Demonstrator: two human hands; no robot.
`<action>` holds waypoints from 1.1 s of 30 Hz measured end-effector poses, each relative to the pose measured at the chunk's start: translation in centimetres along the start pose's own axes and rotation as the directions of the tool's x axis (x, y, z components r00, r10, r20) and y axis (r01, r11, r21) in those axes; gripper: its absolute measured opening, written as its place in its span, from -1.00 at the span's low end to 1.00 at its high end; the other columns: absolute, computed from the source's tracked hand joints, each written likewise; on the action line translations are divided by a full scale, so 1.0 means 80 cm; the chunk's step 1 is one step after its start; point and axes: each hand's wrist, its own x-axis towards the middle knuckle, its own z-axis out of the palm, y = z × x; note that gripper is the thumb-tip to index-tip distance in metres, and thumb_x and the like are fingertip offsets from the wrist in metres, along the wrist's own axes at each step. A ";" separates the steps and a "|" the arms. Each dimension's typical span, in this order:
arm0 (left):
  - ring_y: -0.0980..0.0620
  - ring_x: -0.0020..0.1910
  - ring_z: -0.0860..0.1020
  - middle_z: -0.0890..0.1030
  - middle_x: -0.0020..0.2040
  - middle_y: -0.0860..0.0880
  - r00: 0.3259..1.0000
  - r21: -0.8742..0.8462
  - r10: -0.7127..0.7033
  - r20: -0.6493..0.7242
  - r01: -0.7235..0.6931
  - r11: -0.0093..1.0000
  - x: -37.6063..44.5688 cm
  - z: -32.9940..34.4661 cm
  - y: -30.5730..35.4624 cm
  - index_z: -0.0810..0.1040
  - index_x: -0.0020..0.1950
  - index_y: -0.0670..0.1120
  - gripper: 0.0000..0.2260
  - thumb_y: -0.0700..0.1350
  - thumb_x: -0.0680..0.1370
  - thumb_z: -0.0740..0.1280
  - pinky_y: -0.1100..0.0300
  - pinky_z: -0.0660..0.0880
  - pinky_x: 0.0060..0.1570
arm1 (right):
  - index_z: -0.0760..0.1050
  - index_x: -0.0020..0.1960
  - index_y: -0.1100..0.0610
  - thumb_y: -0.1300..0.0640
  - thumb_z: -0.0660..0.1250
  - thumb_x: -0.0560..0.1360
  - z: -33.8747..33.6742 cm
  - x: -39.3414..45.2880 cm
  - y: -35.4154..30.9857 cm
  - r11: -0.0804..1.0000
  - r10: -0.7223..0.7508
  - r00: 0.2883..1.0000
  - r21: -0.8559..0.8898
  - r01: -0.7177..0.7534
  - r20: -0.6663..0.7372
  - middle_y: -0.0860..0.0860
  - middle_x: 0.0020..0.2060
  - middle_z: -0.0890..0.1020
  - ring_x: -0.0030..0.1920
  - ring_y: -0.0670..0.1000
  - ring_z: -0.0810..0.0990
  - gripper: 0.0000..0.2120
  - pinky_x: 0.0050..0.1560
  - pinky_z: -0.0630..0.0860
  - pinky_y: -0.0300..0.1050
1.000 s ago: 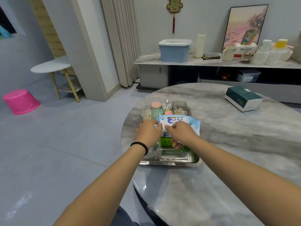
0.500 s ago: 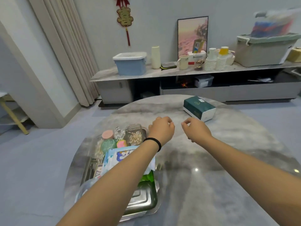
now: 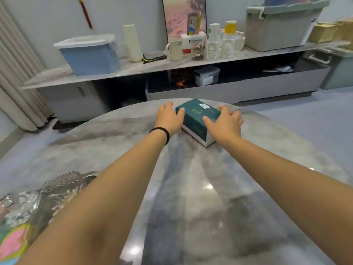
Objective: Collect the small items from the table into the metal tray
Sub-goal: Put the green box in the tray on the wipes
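Observation:
A dark green and white tissue box (image 3: 198, 114) lies on the far part of the round marble table (image 3: 191, 197). My left hand (image 3: 169, 117) presses against its left end, thumb on the top edge. My right hand (image 3: 226, 122) clasps its right end, thumb on top and fingers spread down the side. The box rests on the table between both hands. At the bottom left corner, clear containers (image 3: 61, 186) and a pink-lidded jar (image 3: 13, 243) show beside my left forearm. The metal tray under them is out of sight.
Beyond the table runs a low marble sideboard (image 3: 133, 68) with a blue bin (image 3: 89, 54), a mug, stacked paper cups (image 3: 227, 45) and a large grey-green crate (image 3: 278, 23). Curtains hang at the far left.
Both hands left the blue-white packet on the tray, swung right across the table and reached the tissue box, closing on its two ends. My view turned right and forward.

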 end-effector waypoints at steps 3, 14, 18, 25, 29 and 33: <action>-0.10 0.39 0.34 0.31 0.46 -0.09 0.993 -0.092 -0.062 0.100 0.071 0.993 0.027 0.022 -0.011 0.17 0.49 -0.13 -0.41 0.14 0.56 0.21 0.02 0.33 0.33 | 0.11 0.48 0.00 -0.20 0.29 0.44 0.017 0.013 0.015 0.969 0.082 0.993 0.227 -0.100 0.087 0.16 0.36 0.32 0.32 0.21 0.37 -0.28 0.28 0.41 0.10; -0.08 0.13 0.52 0.50 0.22 -0.06 0.983 -0.402 -0.163 0.082 0.183 0.897 -0.064 -0.026 -0.015 0.40 0.29 -0.05 -0.58 0.06 0.49 0.35 -0.05 0.57 0.09 | 0.09 0.46 0.21 -0.04 0.33 0.49 -0.034 -0.068 -0.002 0.923 -0.017 0.980 0.379 -0.060 0.196 0.07 0.28 0.48 0.20 0.10 0.50 -0.30 0.04 0.41 -0.14; -0.07 0.08 0.53 0.50 0.18 -0.04 0.982 -0.409 -0.188 0.013 0.177 0.895 -0.142 -0.089 -0.003 0.41 0.25 -0.02 -0.64 0.04 0.51 0.34 0.01 0.57 -0.02 | 0.19 0.38 0.21 -0.03 0.30 0.51 -0.077 -0.138 -0.036 0.932 -0.137 0.961 0.360 0.043 0.241 0.08 0.25 0.50 0.09 0.07 0.49 -0.44 -0.03 0.36 -0.17; -0.10 0.08 0.57 0.52 0.21 -0.07 0.961 -0.435 -0.257 -0.107 0.187 0.881 -0.299 -0.199 0.008 0.39 0.34 -0.04 -0.54 0.06 0.49 0.35 -0.04 0.61 0.00 | 0.06 0.49 0.19 -0.12 0.24 0.52 -0.127 -0.262 -0.091 0.927 -0.255 0.907 0.353 0.130 0.335 0.08 0.34 0.46 0.30 0.13 0.45 -0.30 0.19 0.42 -0.03; -0.02 -0.08 0.55 0.53 0.13 -0.07 0.956 -0.419 -0.267 -0.123 0.194 0.887 -0.393 -0.249 0.004 0.41 0.29 -0.05 -0.66 0.00 0.55 0.30 0.03 0.59 -0.13 | -0.12 0.55 0.14 -0.12 0.19 0.54 -0.147 -0.341 -0.110 0.920 -0.320 0.862 0.345 0.184 0.392 0.06 0.37 0.40 0.36 0.12 0.38 -0.24 0.26 0.37 -0.04; -0.06 -0.01 0.53 0.49 0.14 -0.10 0.946 -0.372 -0.300 -0.119 0.238 0.897 -0.469 -0.276 -0.015 0.39 0.26 -0.07 -0.69 0.00 0.56 0.28 0.02 0.61 -0.08 | -0.16 0.55 0.12 -0.12 0.16 0.56 -0.154 -0.405 -0.113 0.910 -0.367 0.815 0.355 0.215 0.449 0.07 0.42 0.36 0.35 0.10 0.39 -0.26 0.15 0.37 -0.12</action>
